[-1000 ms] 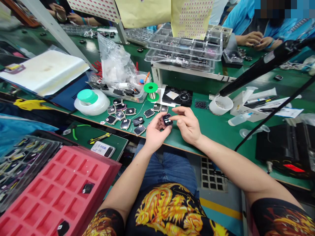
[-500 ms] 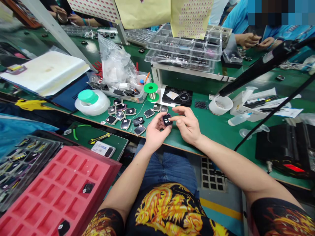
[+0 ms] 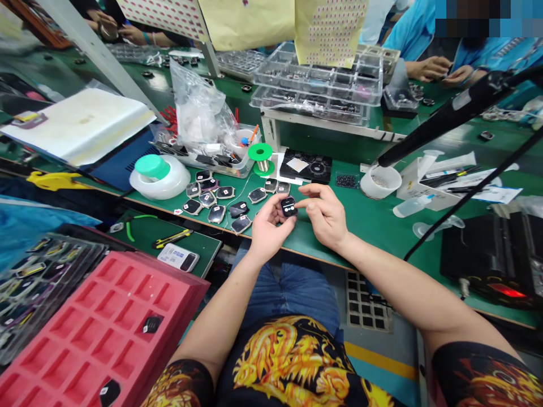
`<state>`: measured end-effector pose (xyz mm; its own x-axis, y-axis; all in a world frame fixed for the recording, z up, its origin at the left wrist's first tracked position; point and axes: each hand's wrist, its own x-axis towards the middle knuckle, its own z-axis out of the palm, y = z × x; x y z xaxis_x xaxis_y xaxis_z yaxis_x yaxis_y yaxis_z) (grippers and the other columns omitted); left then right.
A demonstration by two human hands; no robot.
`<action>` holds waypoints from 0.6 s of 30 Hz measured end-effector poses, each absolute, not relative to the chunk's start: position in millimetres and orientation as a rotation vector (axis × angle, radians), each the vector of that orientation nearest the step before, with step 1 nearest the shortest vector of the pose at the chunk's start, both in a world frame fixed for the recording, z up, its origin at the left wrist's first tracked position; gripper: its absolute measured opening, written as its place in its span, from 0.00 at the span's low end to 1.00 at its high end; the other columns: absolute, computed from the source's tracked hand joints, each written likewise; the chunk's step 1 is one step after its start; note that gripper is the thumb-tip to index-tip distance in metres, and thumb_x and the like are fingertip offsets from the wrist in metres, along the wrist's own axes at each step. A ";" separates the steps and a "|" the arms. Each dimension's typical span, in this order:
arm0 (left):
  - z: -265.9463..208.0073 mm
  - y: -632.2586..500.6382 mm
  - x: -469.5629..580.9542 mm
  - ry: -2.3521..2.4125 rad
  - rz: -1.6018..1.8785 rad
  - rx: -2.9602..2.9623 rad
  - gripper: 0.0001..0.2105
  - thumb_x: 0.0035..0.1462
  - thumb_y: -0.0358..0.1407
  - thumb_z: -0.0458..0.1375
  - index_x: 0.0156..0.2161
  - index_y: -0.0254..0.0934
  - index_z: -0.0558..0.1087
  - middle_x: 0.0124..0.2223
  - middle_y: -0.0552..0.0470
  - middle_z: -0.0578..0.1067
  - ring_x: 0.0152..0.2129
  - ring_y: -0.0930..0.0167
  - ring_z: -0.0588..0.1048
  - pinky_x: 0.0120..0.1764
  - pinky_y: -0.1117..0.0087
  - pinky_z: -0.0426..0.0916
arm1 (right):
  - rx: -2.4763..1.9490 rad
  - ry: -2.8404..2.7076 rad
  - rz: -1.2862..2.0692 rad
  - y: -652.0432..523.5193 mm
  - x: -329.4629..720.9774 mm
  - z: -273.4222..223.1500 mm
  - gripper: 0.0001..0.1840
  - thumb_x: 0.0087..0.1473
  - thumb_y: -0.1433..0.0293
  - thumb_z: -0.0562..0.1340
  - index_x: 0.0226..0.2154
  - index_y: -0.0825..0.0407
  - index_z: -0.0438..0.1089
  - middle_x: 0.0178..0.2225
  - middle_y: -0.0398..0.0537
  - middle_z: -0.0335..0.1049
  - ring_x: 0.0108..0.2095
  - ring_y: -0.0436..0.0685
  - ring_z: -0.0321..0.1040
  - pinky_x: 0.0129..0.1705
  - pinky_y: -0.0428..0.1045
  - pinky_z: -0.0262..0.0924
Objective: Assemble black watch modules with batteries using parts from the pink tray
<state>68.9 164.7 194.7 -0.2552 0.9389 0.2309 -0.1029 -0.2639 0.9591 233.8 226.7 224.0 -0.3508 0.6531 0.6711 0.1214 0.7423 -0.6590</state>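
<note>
My left hand [image 3: 272,226] is closed around a smartwatch body [image 3: 288,207] without a strap, its dark screen lit with white marks. My right hand [image 3: 326,217] is just right of it, index finger stretched to the screen's edge. The other fingers are partly bent and apart, and nothing shows in them. Whether the fingertip touches the glass I cannot tell. Left of my hands, several watch cases with dark screens and small labels lie on the green bench, among them a silver one [image 3: 241,224] and a black one [image 3: 238,208].
A green solder spool [image 3: 260,152] and a white bottle with a green cap [image 3: 169,181] stand behind the watches. A red foam tray [image 3: 55,345] is at lower left. A black lamp arm [image 3: 441,121] and cable cross the right side. Co-workers' hands [image 3: 432,69] are across the bench.
The right index finger has shifted very slightly at the screen's edge, and the white marks on the screen look a little different. The left hand keeps its hold on the smartwatch.
</note>
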 end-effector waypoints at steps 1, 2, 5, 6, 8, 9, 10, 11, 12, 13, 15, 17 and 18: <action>195.0 164.6 68.9 1.152 1.641 1.163 0.25 0.55 0.33 0.72 0.58 0.41 0.75 0.46 0.49 0.79 0.41 0.69 0.79 0.42 0.69 0.77 | -0.613 -1.867 0.633 226.7 233.7 224.0 0.20 0.75 0.57 0.58 0.43 0.44 0.85 0.54 0.53 0.77 0.54 0.63 0.73 0.56 0.65 0.72; 195.4 164.5 68.8 1.154 1.641 1.165 0.25 0.55 0.34 0.72 0.58 0.41 0.75 0.46 0.49 0.79 0.41 0.68 0.80 0.42 0.69 0.77 | -0.627 -1.860 0.643 226.8 233.5 224.1 0.21 0.75 0.56 0.58 0.43 0.44 0.85 0.54 0.53 0.77 0.54 0.63 0.73 0.56 0.65 0.73; 196.0 164.2 68.6 1.151 1.634 1.168 0.26 0.55 0.34 0.72 0.58 0.41 0.75 0.46 0.49 0.79 0.41 0.68 0.80 0.42 0.68 0.77 | -0.644 -1.857 0.653 226.7 232.9 224.8 0.22 0.75 0.54 0.58 0.43 0.45 0.85 0.53 0.54 0.77 0.53 0.64 0.74 0.56 0.65 0.73; 196.1 164.2 68.6 1.150 1.633 1.169 0.26 0.55 0.34 0.72 0.59 0.41 0.75 0.46 0.49 0.79 0.41 0.68 0.80 0.42 0.68 0.77 | -0.643 -1.860 0.651 226.6 232.7 225.1 0.22 0.75 0.54 0.58 0.43 0.45 0.85 0.53 0.54 0.77 0.53 0.64 0.74 0.56 0.65 0.73; 196.0 164.2 68.5 1.149 1.637 1.172 0.26 0.55 0.34 0.72 0.59 0.42 0.75 0.46 0.49 0.79 0.40 0.68 0.79 0.42 0.68 0.77 | -0.646 -1.867 0.648 226.5 232.6 225.7 0.22 0.75 0.53 0.58 0.43 0.46 0.84 0.53 0.54 0.77 0.52 0.63 0.74 0.55 0.64 0.72; 195.8 164.3 68.5 1.149 1.639 1.173 0.26 0.55 0.34 0.72 0.59 0.42 0.75 0.46 0.49 0.79 0.40 0.68 0.79 0.42 0.68 0.77 | -0.648 -1.869 0.648 226.6 232.6 225.8 0.22 0.75 0.53 0.58 0.43 0.46 0.84 0.53 0.54 0.77 0.52 0.63 0.74 0.55 0.64 0.72; 195.6 164.4 68.5 1.148 1.641 1.174 0.26 0.55 0.34 0.72 0.59 0.42 0.75 0.45 0.49 0.79 0.40 0.68 0.79 0.42 0.68 0.77 | -0.648 -1.869 0.649 226.7 232.7 225.7 0.22 0.75 0.53 0.58 0.43 0.46 0.84 0.53 0.54 0.77 0.52 0.63 0.74 0.55 0.64 0.72; 195.4 164.5 68.5 1.147 1.643 1.175 0.26 0.55 0.34 0.72 0.58 0.42 0.75 0.45 0.49 0.79 0.40 0.68 0.79 0.42 0.68 0.77 | -0.646 -1.868 0.652 226.8 232.8 225.5 0.22 0.75 0.53 0.58 0.43 0.45 0.84 0.53 0.54 0.77 0.52 0.63 0.74 0.55 0.64 0.72; 195.2 164.7 68.5 1.147 1.643 1.176 0.25 0.55 0.34 0.72 0.58 0.42 0.75 0.45 0.49 0.79 0.40 0.68 0.79 0.42 0.68 0.77 | -0.641 -1.866 0.656 226.9 232.9 225.2 0.21 0.75 0.54 0.58 0.43 0.45 0.84 0.53 0.54 0.77 0.52 0.63 0.74 0.55 0.64 0.72; 195.0 164.8 68.5 1.145 1.644 1.179 0.25 0.55 0.34 0.72 0.58 0.42 0.75 0.45 0.49 0.79 0.40 0.69 0.79 0.42 0.68 0.77 | -0.634 -1.864 0.660 227.0 233.0 224.8 0.21 0.75 0.55 0.58 0.43 0.45 0.84 0.53 0.54 0.77 0.52 0.63 0.74 0.55 0.64 0.72; 194.9 165.0 68.4 1.138 1.649 1.184 0.25 0.55 0.33 0.72 0.58 0.42 0.76 0.45 0.50 0.79 0.40 0.69 0.79 0.41 0.69 0.77 | -0.621 -1.861 0.667 227.0 233.1 224.2 0.20 0.75 0.56 0.59 0.43 0.45 0.84 0.53 0.54 0.76 0.52 0.63 0.74 0.55 0.64 0.71; 195.1 165.0 68.5 1.133 1.651 1.185 0.25 0.55 0.33 0.72 0.58 0.42 0.76 0.45 0.50 0.79 0.40 0.69 0.79 0.41 0.69 0.77 | -0.618 -1.861 0.673 226.9 233.0 224.2 0.20 0.75 0.56 0.59 0.43 0.45 0.85 0.53 0.54 0.76 0.53 0.64 0.74 0.56 0.65 0.71; 195.2 164.9 68.5 1.133 1.651 1.184 0.25 0.55 0.33 0.72 0.58 0.42 0.76 0.45 0.50 0.79 0.40 0.69 0.79 0.41 0.69 0.77 | -0.621 -1.863 0.674 226.9 232.9 224.4 0.20 0.75 0.55 0.59 0.43 0.45 0.84 0.53 0.54 0.76 0.52 0.64 0.74 0.55 0.65 0.71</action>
